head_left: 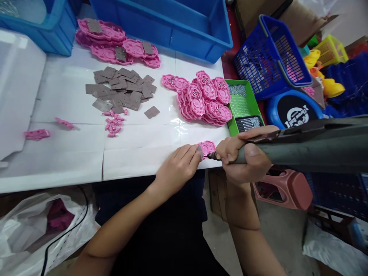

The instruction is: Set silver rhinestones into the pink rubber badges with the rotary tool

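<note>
At the table's front edge my left hand (179, 165) is closed, its fingertips gripping a pink plastic piece (207, 147) with a grey metal plate (199, 150) on its left end. My right hand (244, 155) wraps around the front of a dark electric screwdriver (301, 147). The tool lies level, and its bit (212, 155) points left, meeting the pink piece near the metal plate. Whether a screw sits under the tip is too small to tell. Behind my hands are stacked pink pieces (198, 100) with small silver screws on them.
A green tray (253, 100) holds screws at the right. Grey metal plates (123, 90) and small pink parts (113, 124) lie mid-table. Plated pink pieces (107, 36) stand near a blue bin (198, 40). A blue basket (258, 63) and pink stool (297, 189) are beyond the table's right side.
</note>
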A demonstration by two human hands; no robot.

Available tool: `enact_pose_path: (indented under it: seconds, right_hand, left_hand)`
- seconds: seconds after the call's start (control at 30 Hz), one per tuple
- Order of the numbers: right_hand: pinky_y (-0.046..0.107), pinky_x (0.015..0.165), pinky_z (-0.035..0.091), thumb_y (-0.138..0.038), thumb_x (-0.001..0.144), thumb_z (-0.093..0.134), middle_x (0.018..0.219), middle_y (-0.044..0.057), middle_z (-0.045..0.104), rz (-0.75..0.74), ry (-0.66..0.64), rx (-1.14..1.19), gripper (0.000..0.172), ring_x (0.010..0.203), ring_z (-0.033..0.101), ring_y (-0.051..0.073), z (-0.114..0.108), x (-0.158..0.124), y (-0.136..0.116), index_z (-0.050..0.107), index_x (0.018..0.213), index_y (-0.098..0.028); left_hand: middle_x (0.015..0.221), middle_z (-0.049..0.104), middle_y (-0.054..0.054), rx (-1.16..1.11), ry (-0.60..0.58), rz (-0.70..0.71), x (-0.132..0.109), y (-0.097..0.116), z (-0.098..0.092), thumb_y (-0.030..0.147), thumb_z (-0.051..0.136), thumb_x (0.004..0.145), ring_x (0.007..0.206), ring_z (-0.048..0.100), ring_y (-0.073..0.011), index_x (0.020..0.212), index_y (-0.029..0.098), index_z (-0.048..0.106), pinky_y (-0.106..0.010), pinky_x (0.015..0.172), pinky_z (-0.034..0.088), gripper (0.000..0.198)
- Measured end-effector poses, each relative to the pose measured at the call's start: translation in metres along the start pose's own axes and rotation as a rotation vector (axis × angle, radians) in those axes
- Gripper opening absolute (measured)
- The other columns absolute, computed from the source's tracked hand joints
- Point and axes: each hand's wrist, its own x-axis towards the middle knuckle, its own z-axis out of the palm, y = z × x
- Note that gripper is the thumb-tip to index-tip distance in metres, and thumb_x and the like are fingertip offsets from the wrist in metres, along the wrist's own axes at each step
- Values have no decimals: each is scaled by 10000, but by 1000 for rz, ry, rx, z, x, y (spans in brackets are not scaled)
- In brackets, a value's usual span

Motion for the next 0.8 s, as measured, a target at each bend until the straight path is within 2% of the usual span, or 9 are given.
enact_pose_path:
  seconds: [0.2,0.3,0.53,0.8]
  right_hand:
    - [299,352,305,-369,931,649,467,-93,388,31,60,-81,109,312,275,116,0,-1,2,577,889,-299]
    - [298,337,301,-413,907,665,461,-93,384,53,32,-84,157,299,274,114,0,1,2,570,857,-299]
    - [267,345,312,-338,888,662,466,-104,412,89,47,-11,86,311,321,103,0,2,0,595,871,-286]
    - [274,342,319,-341,907,668,479,-89,412,73,36,6,71,325,303,102,-6,3,-1,631,909,-282]
  left_hand:
    - [1163,751,-145,10,-18,9,-1,0,0,110,510,1078,1019,722,-237,1184,113,593,-373,888,599,134]
    - [1176,746,-149,16,-18,16,-1,-1,1,92,496,1075,1026,721,-236,1217,116,587,-376,894,598,171]
    - [1160,751,-146,30,3,25,-1,-1,0,73,540,1050,996,717,-241,1208,87,597,-365,865,604,168]
    - [1188,738,-156,-10,-24,13,0,-1,-2,77,509,1060,1034,704,-246,1231,115,611,-383,885,606,203]
